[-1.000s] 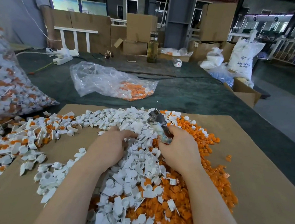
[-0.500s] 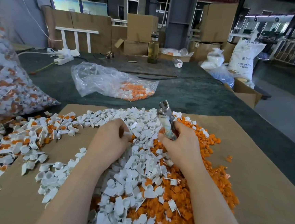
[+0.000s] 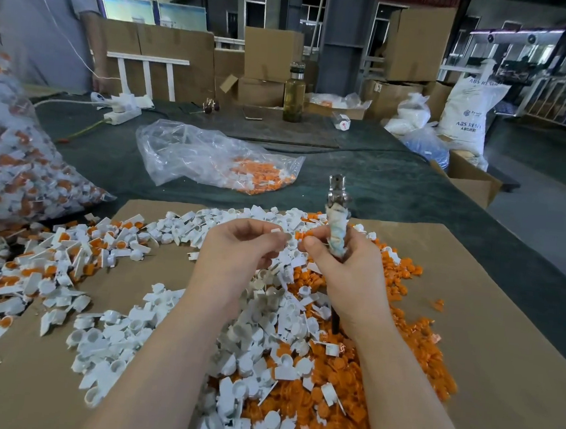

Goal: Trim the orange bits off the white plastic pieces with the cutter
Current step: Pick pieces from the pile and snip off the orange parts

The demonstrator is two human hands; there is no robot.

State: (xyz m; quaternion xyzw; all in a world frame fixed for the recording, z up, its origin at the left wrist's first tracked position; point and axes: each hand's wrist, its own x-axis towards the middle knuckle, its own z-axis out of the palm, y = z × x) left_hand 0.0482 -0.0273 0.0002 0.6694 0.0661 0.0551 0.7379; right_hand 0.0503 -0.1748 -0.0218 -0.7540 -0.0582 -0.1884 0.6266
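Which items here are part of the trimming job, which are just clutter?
Job: cutter in right hand; white piece pinched by left hand; untrimmed pile; orange scraps.

Clutter: bottle, power strip, resin sack, cardboard boxes.

A long table (image 3: 397,186) covered in dark green cloth carries a brown cardboard sheet (image 3: 502,353) at its near edge. Beyond the sheet lies 1 clear plastic bag (image 3: 191,153) part-filled with orange bits; a bulging bag of white and orange pieces (image 3: 15,170) sits at the left edge. Toward the far edge stand a glass bottle (image 3: 294,94), a white power strip (image 3: 121,113) and a phone (image 3: 252,112).
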